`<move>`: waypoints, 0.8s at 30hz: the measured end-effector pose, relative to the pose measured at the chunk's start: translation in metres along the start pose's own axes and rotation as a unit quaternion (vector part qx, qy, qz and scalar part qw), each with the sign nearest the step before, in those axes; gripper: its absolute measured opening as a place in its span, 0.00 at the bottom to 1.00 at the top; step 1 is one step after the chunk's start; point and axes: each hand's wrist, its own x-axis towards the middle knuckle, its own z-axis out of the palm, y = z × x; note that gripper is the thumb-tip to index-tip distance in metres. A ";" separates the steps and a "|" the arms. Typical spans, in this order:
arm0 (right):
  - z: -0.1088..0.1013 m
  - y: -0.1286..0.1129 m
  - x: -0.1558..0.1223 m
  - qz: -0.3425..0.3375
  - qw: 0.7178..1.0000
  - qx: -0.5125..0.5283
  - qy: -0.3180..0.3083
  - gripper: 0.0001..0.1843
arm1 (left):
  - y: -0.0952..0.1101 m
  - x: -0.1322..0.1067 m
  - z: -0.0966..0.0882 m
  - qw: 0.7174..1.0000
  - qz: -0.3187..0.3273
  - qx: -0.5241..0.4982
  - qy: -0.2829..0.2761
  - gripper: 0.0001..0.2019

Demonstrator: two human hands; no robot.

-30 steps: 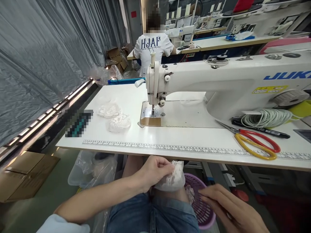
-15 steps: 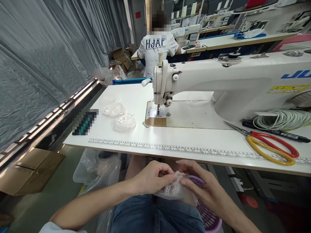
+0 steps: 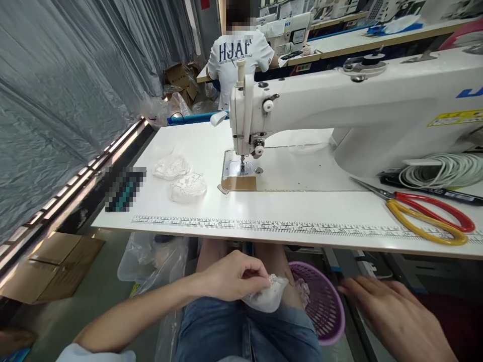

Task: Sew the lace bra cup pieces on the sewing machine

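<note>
Pinching lace (image 3: 270, 298) in left hand (image 3: 236, 276), above lap (image 3: 222, 322), near desk's (image 3: 302, 207) front edge. Extends right from pinch, well short of right hand (image 3: 402, 314), right of basket (image 3: 334, 314). Impossible to discern right grip.

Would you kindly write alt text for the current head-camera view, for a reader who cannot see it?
A person's left hand holds a white lace piece over their lap; their right hand, apart from it, is beside a purple basket. Ahead, a white sewing machine stands on a table with more lace pieces and red-and-yellow scissors.
</note>
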 end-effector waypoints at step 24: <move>0.024 -0.078 0.040 0.002 0.924 0.375 -0.083 0.03 | -0.020 -0.007 0.019 0.880 0.240 0.392 0.120 0.11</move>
